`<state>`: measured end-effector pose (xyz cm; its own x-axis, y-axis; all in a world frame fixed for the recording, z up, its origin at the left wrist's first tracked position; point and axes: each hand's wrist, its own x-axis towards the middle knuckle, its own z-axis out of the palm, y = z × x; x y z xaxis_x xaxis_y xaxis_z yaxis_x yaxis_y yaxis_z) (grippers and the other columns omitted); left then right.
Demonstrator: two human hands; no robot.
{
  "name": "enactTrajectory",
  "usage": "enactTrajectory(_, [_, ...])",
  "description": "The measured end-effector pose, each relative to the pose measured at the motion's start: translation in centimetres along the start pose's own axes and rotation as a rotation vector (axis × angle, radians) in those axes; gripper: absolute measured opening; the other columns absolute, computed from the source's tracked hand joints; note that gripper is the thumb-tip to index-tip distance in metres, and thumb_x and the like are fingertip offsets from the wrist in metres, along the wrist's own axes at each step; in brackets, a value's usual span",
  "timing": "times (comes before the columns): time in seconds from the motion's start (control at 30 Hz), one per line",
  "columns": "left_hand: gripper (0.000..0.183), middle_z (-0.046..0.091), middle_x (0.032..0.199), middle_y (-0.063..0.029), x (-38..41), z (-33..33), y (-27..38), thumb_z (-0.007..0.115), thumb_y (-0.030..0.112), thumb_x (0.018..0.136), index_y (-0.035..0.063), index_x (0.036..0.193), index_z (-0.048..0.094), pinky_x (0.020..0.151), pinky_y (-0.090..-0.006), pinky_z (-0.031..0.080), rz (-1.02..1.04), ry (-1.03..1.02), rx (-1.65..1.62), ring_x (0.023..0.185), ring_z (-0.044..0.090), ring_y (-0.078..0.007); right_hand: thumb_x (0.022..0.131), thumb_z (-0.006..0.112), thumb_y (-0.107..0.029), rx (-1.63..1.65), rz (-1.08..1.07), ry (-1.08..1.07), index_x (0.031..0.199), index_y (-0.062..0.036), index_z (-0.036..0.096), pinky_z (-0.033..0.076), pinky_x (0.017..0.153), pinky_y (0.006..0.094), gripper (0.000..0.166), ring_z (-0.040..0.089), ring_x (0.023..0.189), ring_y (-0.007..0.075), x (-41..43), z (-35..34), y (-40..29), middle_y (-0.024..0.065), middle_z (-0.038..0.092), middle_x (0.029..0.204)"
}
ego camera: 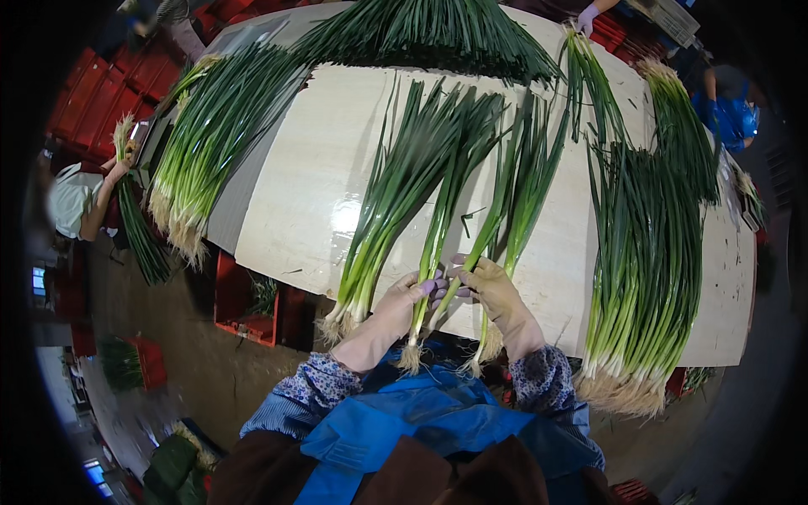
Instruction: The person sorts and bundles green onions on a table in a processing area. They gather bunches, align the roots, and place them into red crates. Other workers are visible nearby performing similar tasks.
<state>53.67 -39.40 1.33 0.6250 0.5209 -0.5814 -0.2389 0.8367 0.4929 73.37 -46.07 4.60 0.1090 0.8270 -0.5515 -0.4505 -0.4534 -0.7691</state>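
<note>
My left hand, in a pale glove with purple fingertips, grips a few green onions near their white ends. Their roots hang past the table's near edge. In my right hand, gloved the same way, is a single green onion stalk, held between thumb and fingers and slanting up to the right. Both hands nearly meet above the near edge. Left of them lies a loose bunch of green onions, roots towards me. Another small bunch lies behind and right of my right hand, partly hidden by it.
A pale board tabletop bears a large pile of green onions at right, one at left and another at the far side. Co-workers stand around it; one gloved hand holds stalks. A red crate sits below the edge.
</note>
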Motion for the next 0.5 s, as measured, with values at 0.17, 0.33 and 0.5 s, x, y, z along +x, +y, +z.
enactTrajectory(0.17, [0.042,0.066,0.117,-0.0105,-0.8,-0.3,1.7,0.058,0.029,0.102,0.0039,0.135,0.056,0.095,-0.0362,0.054,-0.079,-0.048,0.020,0.100,0.063,-0.0211,0.099,0.059,-0.012,0.037,0.041,-0.030,0.131,-0.0032,0.057,0.051,0.091,0.0315,0.033,0.065,0.102,0.0195,-0.3,-0.1,-0.1,0.0105,0.069,0.112])
enactTrajectory(0.33, [0.048,0.063,0.117,-0.0126,-1.5,0.2,3.8,0.052,0.033,0.104,0.0009,0.140,0.051,0.095,-0.0366,0.054,-0.121,-0.019,0.161,0.104,0.061,-0.0229,0.100,0.057,-0.010,0.062,0.051,-0.065,0.131,-0.0023,0.056,0.051,0.091,0.0319,0.032,0.064,0.105,0.0202,-1.0,0.4,-0.3,0.0114,0.067,0.117])
enactTrajectory(0.5, [0.059,0.061,0.123,-0.0237,-1.9,1.5,5.6,0.062,0.018,0.095,-0.0030,0.146,0.040,0.095,-0.0393,0.050,0.360,0.322,1.349,0.112,0.061,-0.0331,0.098,0.062,-0.012,0.010,-0.059,-0.145,0.130,-0.0011,0.058,0.052,0.084,0.0279,0.034,0.065,0.098,0.0169,-1.9,1.1,-1.0,0.0109,0.068,0.110])
